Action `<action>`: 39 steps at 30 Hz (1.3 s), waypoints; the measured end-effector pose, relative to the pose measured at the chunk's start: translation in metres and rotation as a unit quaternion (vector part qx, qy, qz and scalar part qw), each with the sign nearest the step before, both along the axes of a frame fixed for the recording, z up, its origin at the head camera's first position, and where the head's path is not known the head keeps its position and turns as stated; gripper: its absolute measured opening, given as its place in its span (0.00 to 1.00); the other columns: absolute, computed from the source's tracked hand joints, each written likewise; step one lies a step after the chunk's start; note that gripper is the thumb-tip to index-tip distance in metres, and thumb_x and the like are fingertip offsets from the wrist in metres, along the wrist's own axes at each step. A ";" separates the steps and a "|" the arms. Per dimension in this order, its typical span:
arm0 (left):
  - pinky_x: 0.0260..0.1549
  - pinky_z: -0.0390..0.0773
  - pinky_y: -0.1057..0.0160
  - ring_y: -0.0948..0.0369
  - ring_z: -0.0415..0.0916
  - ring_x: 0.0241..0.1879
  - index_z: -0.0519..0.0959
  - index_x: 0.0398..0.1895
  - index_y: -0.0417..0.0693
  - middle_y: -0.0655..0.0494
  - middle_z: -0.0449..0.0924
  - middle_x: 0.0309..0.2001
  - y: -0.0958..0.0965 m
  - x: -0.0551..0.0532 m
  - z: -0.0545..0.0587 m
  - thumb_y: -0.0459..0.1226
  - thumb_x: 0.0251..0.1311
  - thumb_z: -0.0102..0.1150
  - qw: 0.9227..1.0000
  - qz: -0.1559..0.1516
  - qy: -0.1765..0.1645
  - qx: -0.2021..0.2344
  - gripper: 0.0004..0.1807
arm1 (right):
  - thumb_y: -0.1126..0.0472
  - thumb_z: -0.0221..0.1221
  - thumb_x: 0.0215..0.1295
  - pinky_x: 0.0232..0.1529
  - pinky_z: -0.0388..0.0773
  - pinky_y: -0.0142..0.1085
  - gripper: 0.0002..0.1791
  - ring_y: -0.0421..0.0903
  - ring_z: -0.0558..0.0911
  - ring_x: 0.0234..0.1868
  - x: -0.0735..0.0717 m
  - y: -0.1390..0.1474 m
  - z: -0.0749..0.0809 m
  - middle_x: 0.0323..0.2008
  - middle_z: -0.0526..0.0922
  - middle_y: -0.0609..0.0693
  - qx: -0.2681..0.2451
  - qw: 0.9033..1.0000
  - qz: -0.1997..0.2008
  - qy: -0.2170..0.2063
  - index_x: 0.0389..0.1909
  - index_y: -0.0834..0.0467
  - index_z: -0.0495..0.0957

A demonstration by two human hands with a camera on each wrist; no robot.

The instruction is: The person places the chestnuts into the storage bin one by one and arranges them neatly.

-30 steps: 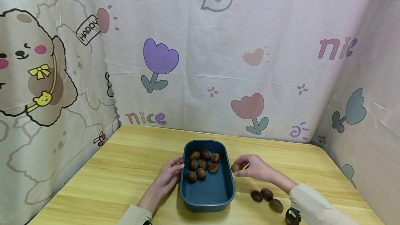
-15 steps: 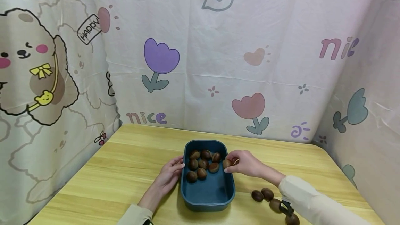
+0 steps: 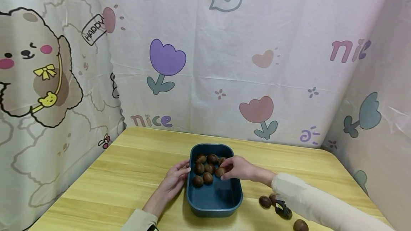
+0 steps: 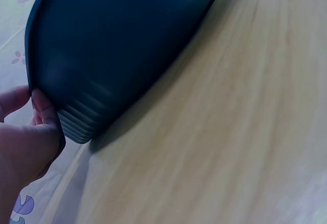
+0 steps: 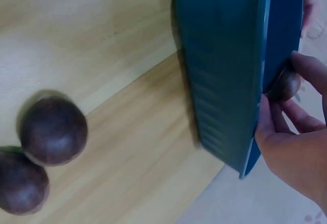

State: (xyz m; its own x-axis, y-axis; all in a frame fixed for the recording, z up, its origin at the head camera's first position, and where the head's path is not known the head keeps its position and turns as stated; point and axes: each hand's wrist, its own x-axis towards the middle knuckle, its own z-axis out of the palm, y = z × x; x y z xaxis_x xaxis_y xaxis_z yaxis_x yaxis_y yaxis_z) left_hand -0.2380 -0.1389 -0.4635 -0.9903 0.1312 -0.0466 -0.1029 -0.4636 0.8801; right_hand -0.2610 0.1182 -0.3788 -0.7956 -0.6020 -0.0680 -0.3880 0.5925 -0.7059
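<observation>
A deep dark-blue rectangular container (image 3: 214, 211) stands on the table with several brown chestnuts (image 3: 199, 169) grouped toward its far end. At its left side my left hand (image 3: 173, 183) holds the wall near the rim, and in the left wrist view thumb and fingers meet that edge. My right hand (image 3: 239, 168) reaches over the right rim and pinches a chestnut (image 5: 285, 85) between thumb and fingers, inside the opening. In the head view the fingers partly cover the chestnuts there. Other loose chestnuts (image 3: 265, 201) lie on the table beneath my right forearm.
The light wooden table (image 3: 141, 156) ends at a printed curtain (image 3: 205, 109) behind and at both sides. A dark strap or device (image 3: 283, 209) at my right wrist partly hides the loose chestnuts. One chestnut (image 3: 300, 225) lies nearest the front.
My right hand has carried the chestnut leftward from beside the container, across its right rim and in over the others. My left hand has stayed at the left side.
</observation>
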 end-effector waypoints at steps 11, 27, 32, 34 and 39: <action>0.45 0.72 0.67 0.58 0.69 0.47 0.54 0.66 0.23 0.44 0.67 0.51 0.000 0.001 0.002 0.24 0.67 0.45 1.000 0.000 0.000 -0.001 0.26 | 0.69 0.70 0.51 0.29 0.73 0.31 0.16 0.42 0.74 0.30 0.003 -0.020 -0.008 0.29 0.78 0.48 0.023 1.000 0.015 0.006 0.43 0.68 0.82; 0.46 0.72 0.65 0.57 0.69 0.48 0.56 0.66 0.24 0.44 0.67 0.50 0.000 0.001 0.002 0.24 0.67 0.46 1.000 0.011 -0.007 -0.006 0.25 | 0.72 0.70 0.49 0.27 0.72 0.34 0.13 0.44 0.73 0.28 0.003 -0.028 -0.012 0.28 0.79 0.53 0.051 0.996 0.026 0.065 0.37 0.69 0.82; 0.47 0.72 0.65 0.57 0.69 0.48 0.57 0.65 0.24 0.44 0.67 0.50 0.001 0.001 0.002 0.24 0.67 0.47 1.000 0.014 -0.009 -0.005 0.25 | 0.72 0.72 0.46 0.23 0.69 0.31 0.12 0.40 0.71 0.23 0.003 -0.029 -0.016 0.20 0.77 0.48 0.054 0.993 0.032 0.097 0.33 0.69 0.83; 0.47 0.72 0.65 0.57 0.69 0.48 0.57 0.65 0.24 0.44 0.67 0.50 0.001 0.001 0.002 0.24 0.66 0.47 1.000 0.015 -0.009 -0.004 0.25 | 0.72 0.72 0.45 0.22 0.69 0.30 0.13 0.39 0.71 0.21 0.003 -0.029 -0.019 0.18 0.76 0.47 0.050 0.993 0.024 0.104 0.34 0.69 0.82; 0.47 0.72 0.65 0.57 0.69 0.48 0.57 0.65 0.24 0.44 0.67 0.50 0.002 0.001 0.001 0.23 0.66 0.47 1.000 0.018 -0.007 0.000 0.25 | 0.71 0.72 0.46 0.21 0.66 0.30 0.14 0.39 0.70 0.20 0.003 -0.031 -0.024 0.15 0.73 0.45 0.043 0.993 0.004 0.107 0.35 0.70 0.81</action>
State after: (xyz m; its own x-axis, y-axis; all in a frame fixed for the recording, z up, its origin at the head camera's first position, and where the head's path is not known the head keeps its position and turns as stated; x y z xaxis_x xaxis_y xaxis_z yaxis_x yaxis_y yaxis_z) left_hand -0.2368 -0.1373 -0.4625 -0.9936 0.0951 -0.0604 -0.0982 -0.4675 0.8785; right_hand -0.2580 0.0868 -0.4027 -0.7922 -0.6081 0.0510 -0.5296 0.6435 -0.5527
